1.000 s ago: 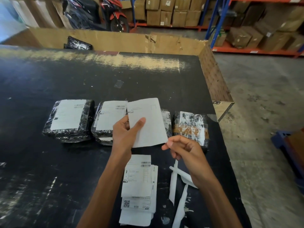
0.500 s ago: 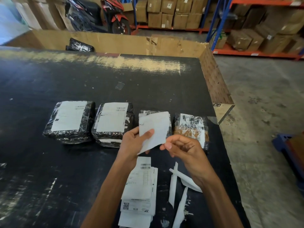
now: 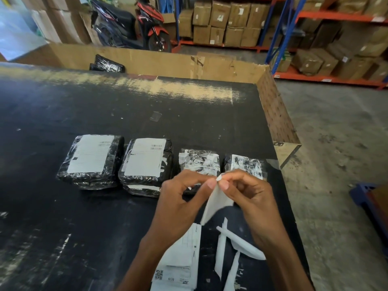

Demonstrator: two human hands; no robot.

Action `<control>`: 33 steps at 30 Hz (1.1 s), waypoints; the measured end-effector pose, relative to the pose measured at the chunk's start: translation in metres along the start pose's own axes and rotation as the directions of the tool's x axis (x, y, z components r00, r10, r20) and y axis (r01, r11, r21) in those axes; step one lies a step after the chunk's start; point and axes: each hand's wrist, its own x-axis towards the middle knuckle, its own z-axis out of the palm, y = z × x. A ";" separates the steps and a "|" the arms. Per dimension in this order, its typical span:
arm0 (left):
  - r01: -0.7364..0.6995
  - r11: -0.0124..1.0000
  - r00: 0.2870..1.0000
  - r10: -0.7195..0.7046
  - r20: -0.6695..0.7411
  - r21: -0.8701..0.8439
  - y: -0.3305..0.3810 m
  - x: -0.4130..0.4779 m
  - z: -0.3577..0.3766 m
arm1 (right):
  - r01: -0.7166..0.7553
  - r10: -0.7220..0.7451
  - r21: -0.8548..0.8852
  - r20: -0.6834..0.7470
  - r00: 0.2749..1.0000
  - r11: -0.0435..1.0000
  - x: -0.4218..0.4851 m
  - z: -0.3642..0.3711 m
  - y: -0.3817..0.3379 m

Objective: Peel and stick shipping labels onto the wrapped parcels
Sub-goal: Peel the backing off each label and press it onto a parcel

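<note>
Black table [image 3: 84, 206], both hands [image 3: 218, 198] pinching label [image 3: 216, 202] top corner, hanging down-left

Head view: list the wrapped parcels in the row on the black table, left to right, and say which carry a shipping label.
Labelled parcel stack → second labelled parcel stack → unlabelled parcel → unlabelled parcel at the table's right edge.

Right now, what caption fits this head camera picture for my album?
Both hands, left hand and right hand, pinch a label corner beside four wrapped parcels.
</note>
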 end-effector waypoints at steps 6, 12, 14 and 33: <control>-0.104 0.994 0.993 0.105 -0.045 0.033 -0.002 0.003 -0.001 | 0.151 -0.160 -0.258 -0.015 0.987 0.954 0.003 0.002 -0.009; -0.049 0.997 0.999 0.049 -0.008 0.062 0.000 0.007 -0.006 | 0.168 -0.165 -0.391 0.041 0.985 0.905 0.003 0.001 -0.013; 0.028 1.000 1.000 -0.028 0.004 -0.002 0.001 0.008 -0.005 | 0.178 -0.166 -0.411 0.065 0.984 0.894 0.004 0.003 -0.013; 0.549 0.835 0.795 -0.536 -0.283 -0.039 -0.095 0.123 0.007 | -0.072 0.129 0.215 -0.267 0.955 0.974 -0.024 -0.042 -0.011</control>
